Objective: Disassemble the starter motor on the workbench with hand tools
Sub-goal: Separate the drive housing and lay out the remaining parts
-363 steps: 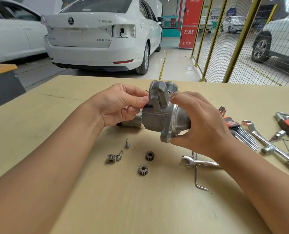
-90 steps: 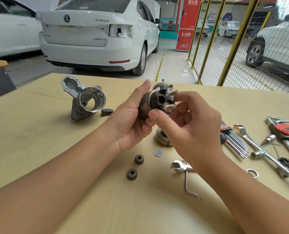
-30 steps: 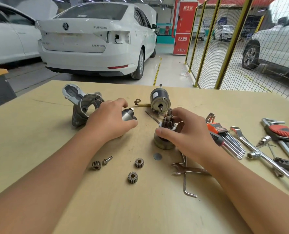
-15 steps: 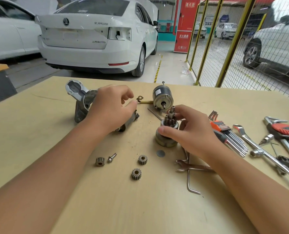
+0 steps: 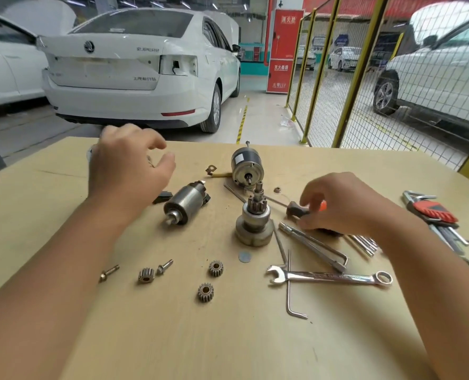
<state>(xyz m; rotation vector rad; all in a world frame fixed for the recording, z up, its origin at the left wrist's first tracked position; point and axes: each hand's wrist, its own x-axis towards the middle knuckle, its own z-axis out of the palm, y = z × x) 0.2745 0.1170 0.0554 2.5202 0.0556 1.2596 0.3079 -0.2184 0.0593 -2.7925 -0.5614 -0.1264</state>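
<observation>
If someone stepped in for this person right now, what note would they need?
Left hand: open, above the bench, holding nothing.
Right hand: reaching onto a screwdriver; grip unclear.
On the bench: solenoid on its side, drive gear upright, motor body, three small gears, bolts, spanner.
Done: the main units lie apart.
Left: any further stripping of them.

On the desk [image 5: 63, 215], the solenoid [image 5: 185, 205] lies just below the left hand [image 5: 129, 171], the pinion drive [image 5: 253, 223] left of the right hand [image 5: 343, 204].
</observation>
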